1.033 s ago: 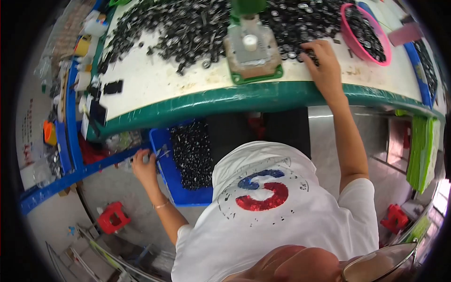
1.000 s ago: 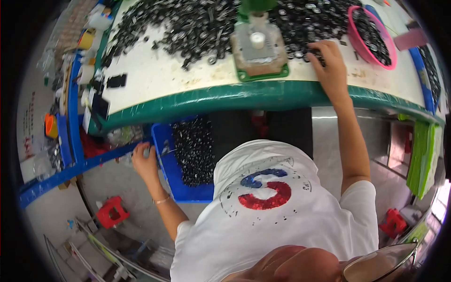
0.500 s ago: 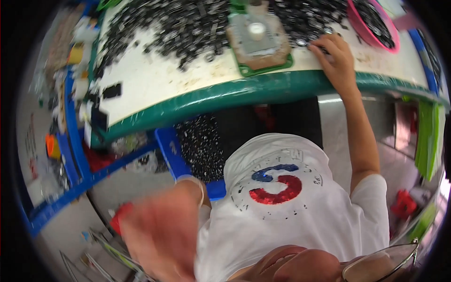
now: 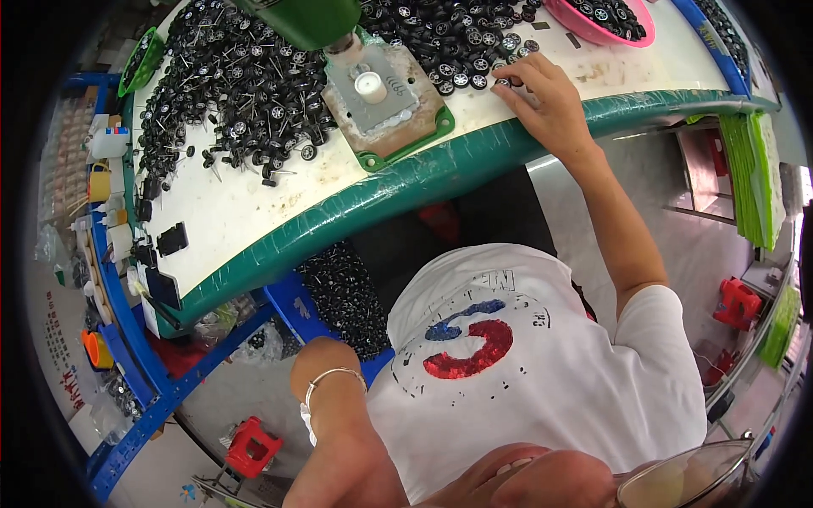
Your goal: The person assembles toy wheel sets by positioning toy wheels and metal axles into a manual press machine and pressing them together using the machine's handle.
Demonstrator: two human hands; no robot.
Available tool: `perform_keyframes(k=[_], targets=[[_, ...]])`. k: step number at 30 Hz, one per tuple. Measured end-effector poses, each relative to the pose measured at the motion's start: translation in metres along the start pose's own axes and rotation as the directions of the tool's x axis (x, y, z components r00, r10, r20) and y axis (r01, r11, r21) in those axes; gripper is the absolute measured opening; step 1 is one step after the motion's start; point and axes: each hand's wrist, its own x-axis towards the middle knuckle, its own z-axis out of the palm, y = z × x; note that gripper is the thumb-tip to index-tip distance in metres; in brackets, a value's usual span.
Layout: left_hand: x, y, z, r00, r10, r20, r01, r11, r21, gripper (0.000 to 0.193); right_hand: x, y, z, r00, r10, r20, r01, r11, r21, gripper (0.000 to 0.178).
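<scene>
With right hand (image 4: pixel 549 106) half-curled, thumb and fingertips slightly parted, reaches to black toy-car wheels (image 4: pixel 461 80) heaped on the bench (image 4: pixel 246 207) beside a green press (image 4: pixel 309 17); cannot tell whether gripping any. Shows braceleted left arm (image 4: pixel 339 415), fingers hidden; cannot tell the left hand's hold. Wears lettered white T-shirt (image 4: pixel 559 372); works near dark figures on a grey plate (image 4: pixel 381 118).

White table (image 4: pixel 237 222), black wheels (image 4: pixel 254 93), green press (image 4: pixel 394 127), pink bowl (image 4: pixel 603 35)

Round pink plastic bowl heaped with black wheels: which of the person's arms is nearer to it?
Right. The right arm reaches over the white tabletop, its hand lower and left of the bowl in the picture. The left arm is at the picture's lower left, farther away.
</scene>
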Motion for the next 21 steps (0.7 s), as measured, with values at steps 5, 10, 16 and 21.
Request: perform_keyframes(k=[5, 10, 16, 21], targets=[[0.007, -0.05, -0.009, 0.939, 0.239, 0.248, -0.344, 0.695, 0.632, 0.021, -0.003, 0.001, -0.005, 0.999, -0.033, 0.014, 0.034, 0.999, -0.011, 0.015], [0.008, -0.058, -0.021, 0.95, 0.28, 0.135, -0.244, 0.401, 0.883, 0.025, -0.007, 0.007, -0.002, 0.999, 0.036, 0.034, -0.037, 0.998, 0.047, 0.014], [-0.074, -0.026, -0.094, 0.496, -0.597, -0.631, 0.431, -0.462, 0.775, 0.018, 0.002, -0.011, 0.001, 0.996, -0.009, -0.086, 0.025, 0.982, 0.185, 0.011], [-0.12, -0.034, -0.136, 0.359, -0.693, -0.625, 0.287, -0.556, 0.78, 0.021, 0.026, -0.047, 0.014, 0.987, 0.161, 0.012, -0.146, 0.853, 0.501, 0.016]])
